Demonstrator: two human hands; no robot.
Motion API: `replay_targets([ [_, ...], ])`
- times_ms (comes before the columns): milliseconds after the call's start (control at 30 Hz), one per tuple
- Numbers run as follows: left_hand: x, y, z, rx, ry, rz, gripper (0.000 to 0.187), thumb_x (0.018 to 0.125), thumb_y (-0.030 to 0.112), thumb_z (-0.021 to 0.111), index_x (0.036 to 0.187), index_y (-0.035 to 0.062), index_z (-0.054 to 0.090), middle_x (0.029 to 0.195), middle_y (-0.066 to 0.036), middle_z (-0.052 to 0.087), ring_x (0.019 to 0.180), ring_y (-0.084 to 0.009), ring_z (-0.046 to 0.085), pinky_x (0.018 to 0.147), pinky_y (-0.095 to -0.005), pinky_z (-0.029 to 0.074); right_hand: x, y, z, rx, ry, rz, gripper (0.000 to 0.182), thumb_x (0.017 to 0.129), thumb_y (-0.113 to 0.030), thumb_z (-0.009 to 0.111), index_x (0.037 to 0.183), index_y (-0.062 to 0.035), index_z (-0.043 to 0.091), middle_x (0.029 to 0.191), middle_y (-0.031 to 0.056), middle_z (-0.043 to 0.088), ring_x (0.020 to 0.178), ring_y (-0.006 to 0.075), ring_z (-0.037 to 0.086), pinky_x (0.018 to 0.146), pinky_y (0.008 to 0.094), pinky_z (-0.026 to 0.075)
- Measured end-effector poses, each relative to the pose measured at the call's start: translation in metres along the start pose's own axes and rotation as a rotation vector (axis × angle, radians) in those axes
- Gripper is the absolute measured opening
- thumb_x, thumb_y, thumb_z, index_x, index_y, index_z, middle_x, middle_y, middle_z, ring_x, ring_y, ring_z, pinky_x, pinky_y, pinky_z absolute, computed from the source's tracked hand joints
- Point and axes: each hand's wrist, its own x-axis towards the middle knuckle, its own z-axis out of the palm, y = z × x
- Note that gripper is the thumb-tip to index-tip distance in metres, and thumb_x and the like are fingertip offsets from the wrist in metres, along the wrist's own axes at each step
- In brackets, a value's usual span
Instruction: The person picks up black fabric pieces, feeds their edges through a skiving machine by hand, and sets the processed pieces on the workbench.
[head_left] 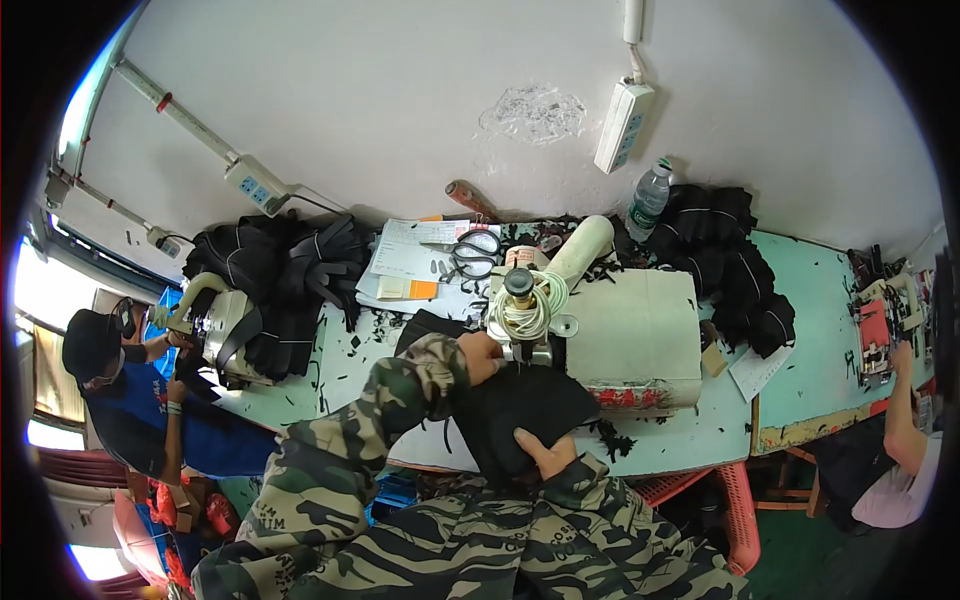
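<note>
A sewing machine [630,345] with a pale body stands on the table before me, a coil of cream cord or tubing [530,312] hanging on its head. Under that head lies a black fabric piece [520,415], its near part hanging over the table edge. My left hand [482,357] is at the fabric's far left edge, close beside the machine head. Its fingers look bent onto the cloth, though their tips are partly hidden. Nearer to me, my right hand [547,456] grips the fabric's lower right edge, thumb on top and other fingers hidden underneath.
Scissors [472,252] lie on papers [410,262] behind the machine. Black fabric bundles [300,265] are heaped left, more [725,265] right by a water bottle [650,200]. Black scraps litter the table [690,440]. Co-workers sit left [125,400] and right [905,470]; a red plastic chair [738,510] stands below.
</note>
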Motion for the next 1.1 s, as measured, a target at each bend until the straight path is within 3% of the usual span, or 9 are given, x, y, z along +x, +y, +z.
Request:
replay_targets([
  [133,0.025,-0.023,0.018,-0.102,0.09,0.284,0.025,0.071,0.014,0.055,0.093,0.0066,0.065,0.087,-0.016,0.064,0.084,-0.0309,0.061,0.076,-0.0371,0.047,0.001,-0.008,0.005,0.201,-0.005,0.233,0.05,0.077,-0.021,0.066,0.116,0.0027,0.046,0.105,0.014,0.057,0.087,0.0235,0.06,0.064,0.0329,0.052],
  [200,0.016,-0.017,0.01,-0.052,-0.019,0.164,0.025,0.072,0.012,0.056,0.096,0.0052,0.063,0.09,-0.016,0.063,0.085,-0.0309,0.06,0.076,-0.0368,0.047,-0.005,-0.031,0.008,0.247,-0.029,0.408,0.052,0.078,-0.021,0.064,0.122,-0.0046,0.041,0.104,0.0113,0.056,0.08,0.0239,0.061,0.045,0.034,0.054],
  [467,0.019,-0.017,0.016,-0.097,0.122,0.27,0.028,0.075,0.008,0.051,0.102,0.0078,0.059,0.094,-0.014,0.063,0.083,-0.0291,0.061,0.076,-0.0354,0.046,-0.004,-0.023,0.006,0.277,-0.009,0.401,0.05,0.078,-0.021,0.065,0.119,-0.0029,0.043,0.103,0.0113,0.057,0.082,0.0232,0.06,0.048,0.0335,0.054],
  [500,0.015,-0.019,0.009,-0.205,0.147,0.465,0.025,0.077,0.007,0.051,0.1,0.0065,0.059,0.09,-0.013,0.064,0.083,-0.0269,0.061,0.074,-0.0347,0.046,-0.004,-0.023,0.006,0.299,0.009,0.424,0.049,0.078,-0.02,0.065,0.119,-0.002,0.044,0.102,0.0114,0.057,0.081,0.0227,0.061,0.048,0.0332,0.054],
  [600,0.006,-0.041,-0.006,-0.516,-0.282,0.217,0.026,0.078,0.008,0.051,0.102,0.008,0.06,0.09,-0.012,0.064,0.084,-0.026,0.061,0.075,-0.0342,0.046,0.005,0.008,0.001,0.069,-0.041,-0.149,0.047,0.078,-0.02,0.065,0.116,0.0005,0.047,0.1,0.0119,0.058,0.081,0.0219,0.061,0.05,0.0318,0.053],
  [700,-0.005,-0.014,-0.003,-0.227,-0.128,0.04,0.025,0.078,0.015,0.054,0.1,0.0087,0.062,0.089,-0.015,0.064,0.084,-0.0281,0.061,0.076,-0.035,0.046,-0.005,-0.02,0.004,0.15,-0.054,0.288,0.046,0.077,-0.019,0.065,0.114,0.0013,0.048,0.1,0.012,0.059,0.086,0.0215,0.059,0.054,0.031,0.053],
  [900,0.002,0.003,0.003,-0.014,-0.01,0.018,0.026,0.077,0.019,0.056,0.101,0.0107,0.063,0.091,-0.016,0.064,0.087,-0.0302,0.06,0.078,-0.0363,0.046,0.001,0.005,0.003,0.038,-0.031,-0.077,0.045,0.078,-0.018,0.064,0.114,0.0018,0.048,0.101,0.0118,0.058,0.091,0.0202,0.057,0.053,0.0287,0.053],
  [1000,0.011,-0.006,0.009,-0.098,0.043,0.196,0.026,0.078,0.016,0.055,0.101,0.0072,0.062,0.093,-0.016,0.063,0.09,-0.0268,0.06,0.08,-0.0345,0.045,-0.007,-0.037,0.007,0.289,-0.01,0.438,0.045,0.078,-0.018,0.064,0.114,0.0016,0.047,0.101,0.0116,0.058,0.091,0.0199,0.057,0.052,0.0292,0.052],
  [1100,0.01,-0.033,0.0,-0.392,-0.222,0.24,0.023,0.08,0.014,0.051,0.099,0.0057,0.061,0.087,-0.013,0.064,0.084,-0.0239,0.061,0.076,-0.0333,0.045,0.0,-0.004,0.002,0.175,-0.007,-0.04,0.044,0.078,-0.02,0.065,0.112,0.0048,0.051,0.103,0.0137,0.059,0.09,0.0223,0.059,0.08,0.0317,0.047],
])
